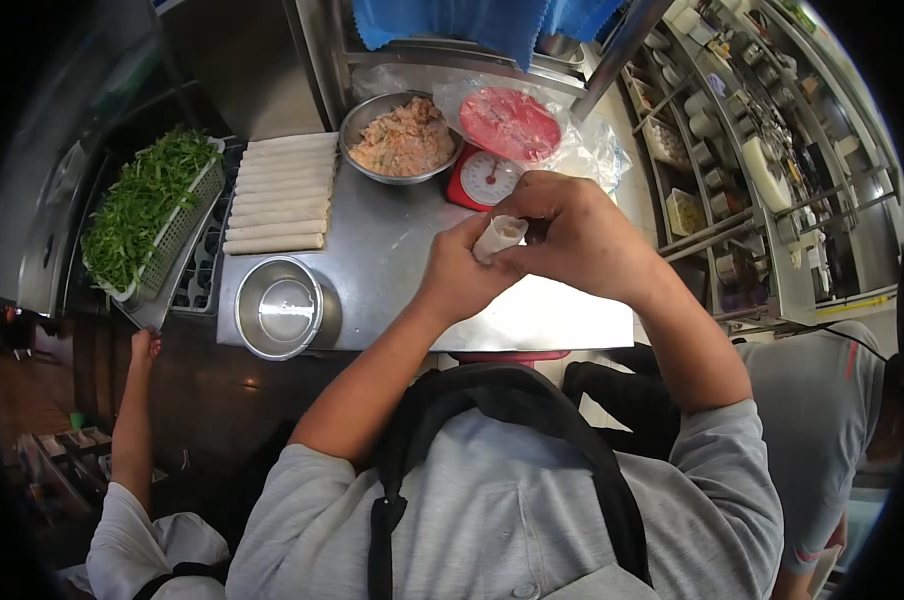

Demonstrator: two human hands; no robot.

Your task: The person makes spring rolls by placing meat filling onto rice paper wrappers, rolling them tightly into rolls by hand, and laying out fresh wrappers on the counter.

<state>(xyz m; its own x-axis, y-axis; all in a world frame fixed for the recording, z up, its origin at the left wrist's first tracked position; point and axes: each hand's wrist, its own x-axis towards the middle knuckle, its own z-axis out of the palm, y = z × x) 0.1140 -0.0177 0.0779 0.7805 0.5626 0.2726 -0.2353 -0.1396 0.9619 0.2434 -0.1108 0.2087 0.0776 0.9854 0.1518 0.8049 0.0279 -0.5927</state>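
Observation:
Above the steel table, my left hand (460, 272) is wrapped round a pale spring roll (498, 240), its end tipped up toward me. My right hand (584, 238) pinches at the rim of that same end, thumb below and fingers above. A little filling seems to show inside the wrapper. Just behind my hands stands a red dial scale (489, 180). To its left is a metal bowl (404, 178) of orange-pink minced filling (402, 136). Finished-looking white rolls (280, 195) lie stacked in a row on the table's left side.
An empty round steel pot (280, 308) stands at the table's (392, 250) front left corner. Chopped greens (147, 205) fill a white basket (187, 215) further left, near a co-worker's hand (146, 344). Plastic bags (592, 150) lie at the back right. Another person (812, 420) is close on my right.

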